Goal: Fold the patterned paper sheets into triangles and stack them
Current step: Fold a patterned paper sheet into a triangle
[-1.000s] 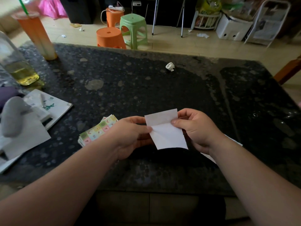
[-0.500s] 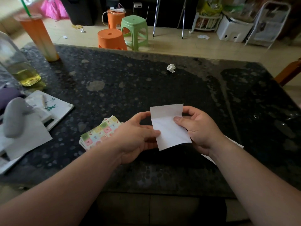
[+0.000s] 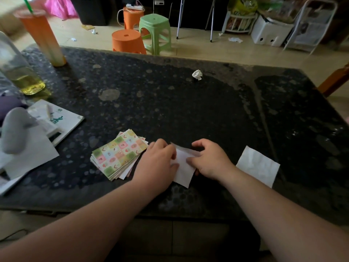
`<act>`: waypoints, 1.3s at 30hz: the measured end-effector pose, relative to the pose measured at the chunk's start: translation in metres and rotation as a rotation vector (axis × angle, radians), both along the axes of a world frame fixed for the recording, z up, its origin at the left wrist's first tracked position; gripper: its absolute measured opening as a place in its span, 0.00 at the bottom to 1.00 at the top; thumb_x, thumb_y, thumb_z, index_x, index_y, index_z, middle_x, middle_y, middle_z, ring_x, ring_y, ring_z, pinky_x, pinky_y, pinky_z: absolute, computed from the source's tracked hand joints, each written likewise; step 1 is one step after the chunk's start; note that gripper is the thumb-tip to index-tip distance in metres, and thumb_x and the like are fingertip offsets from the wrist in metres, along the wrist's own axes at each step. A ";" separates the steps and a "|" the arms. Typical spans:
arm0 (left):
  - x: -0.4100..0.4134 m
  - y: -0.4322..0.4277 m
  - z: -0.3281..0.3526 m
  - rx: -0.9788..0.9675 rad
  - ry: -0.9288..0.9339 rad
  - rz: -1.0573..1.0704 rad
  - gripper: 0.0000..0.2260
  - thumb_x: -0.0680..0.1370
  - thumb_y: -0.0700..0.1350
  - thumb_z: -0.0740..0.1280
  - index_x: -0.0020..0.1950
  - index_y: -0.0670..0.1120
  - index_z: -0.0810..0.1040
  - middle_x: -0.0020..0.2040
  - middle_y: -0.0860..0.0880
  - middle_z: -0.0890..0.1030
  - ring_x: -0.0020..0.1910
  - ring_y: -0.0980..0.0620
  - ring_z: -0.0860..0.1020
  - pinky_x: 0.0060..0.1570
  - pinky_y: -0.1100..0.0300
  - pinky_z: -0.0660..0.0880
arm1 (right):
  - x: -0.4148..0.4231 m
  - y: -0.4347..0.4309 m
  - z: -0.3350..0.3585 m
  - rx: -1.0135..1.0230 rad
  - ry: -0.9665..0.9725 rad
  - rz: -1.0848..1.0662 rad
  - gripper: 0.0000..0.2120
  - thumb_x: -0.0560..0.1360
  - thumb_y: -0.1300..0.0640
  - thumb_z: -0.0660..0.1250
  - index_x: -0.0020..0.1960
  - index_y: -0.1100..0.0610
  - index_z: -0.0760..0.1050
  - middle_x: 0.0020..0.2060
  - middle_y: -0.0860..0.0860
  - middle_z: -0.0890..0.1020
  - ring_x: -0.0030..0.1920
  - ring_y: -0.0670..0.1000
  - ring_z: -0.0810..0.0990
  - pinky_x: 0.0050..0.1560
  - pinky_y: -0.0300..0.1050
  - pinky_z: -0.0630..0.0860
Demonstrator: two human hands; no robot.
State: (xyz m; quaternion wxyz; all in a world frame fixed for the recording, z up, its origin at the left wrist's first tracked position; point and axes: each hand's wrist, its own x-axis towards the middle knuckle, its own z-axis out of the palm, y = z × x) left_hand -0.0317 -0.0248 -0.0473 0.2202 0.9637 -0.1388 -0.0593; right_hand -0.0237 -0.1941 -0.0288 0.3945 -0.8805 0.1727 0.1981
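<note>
Left hand (image 3: 156,163), right hand (image 3: 209,159) on white sheet (image 3: 184,172)

Beyond my dark speckled counter (image 3: 188,110), a pale floor (image 3: 207,52) holds an orange stool (image 3: 126,41), a green stool (image 3: 154,29), tripod legs (image 3: 179,17), a white box (image 3: 268,34) and a wire rack (image 3: 311,21).

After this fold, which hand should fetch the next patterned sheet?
Left. The left hand lies right beside the patterned stack; the right hand sits across the white sheet.
</note>
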 end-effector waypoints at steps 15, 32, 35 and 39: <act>-0.034 0.000 -0.003 0.462 0.152 -0.281 0.30 0.86 0.56 0.52 0.83 0.51 0.42 0.83 0.52 0.38 0.82 0.52 0.39 0.77 0.38 0.36 | -0.054 0.006 0.020 -0.442 -0.442 0.439 0.13 0.78 0.40 0.67 0.43 0.48 0.73 0.34 0.45 0.76 0.34 0.44 0.77 0.37 0.43 0.79; -0.016 0.001 0.012 0.374 0.185 -0.205 0.22 0.86 0.55 0.52 0.81 0.57 0.60 0.82 0.58 0.54 0.81 0.52 0.52 0.76 0.34 0.40 | -0.073 0.018 0.022 -0.691 0.151 0.900 0.47 0.78 0.51 0.67 0.84 0.47 0.38 0.54 0.53 0.76 0.47 0.54 0.77 0.47 0.52 0.80; -0.004 0.005 0.014 0.169 0.140 -0.057 0.13 0.85 0.53 0.57 0.65 0.59 0.77 0.72 0.58 0.68 0.71 0.54 0.65 0.75 0.44 0.55 | -0.070 -0.002 0.041 -0.538 0.224 0.851 0.38 0.77 0.52 0.66 0.83 0.41 0.53 0.67 0.50 0.76 0.62 0.53 0.77 0.59 0.52 0.79; 0.011 0.013 0.013 0.087 0.176 0.079 0.08 0.79 0.55 0.69 0.51 0.59 0.71 0.59 0.56 0.71 0.62 0.53 0.70 0.72 0.47 0.66 | -0.044 -0.030 0.025 -0.389 -0.060 0.346 0.06 0.77 0.47 0.70 0.52 0.46 0.80 0.46 0.45 0.83 0.46 0.45 0.81 0.49 0.46 0.81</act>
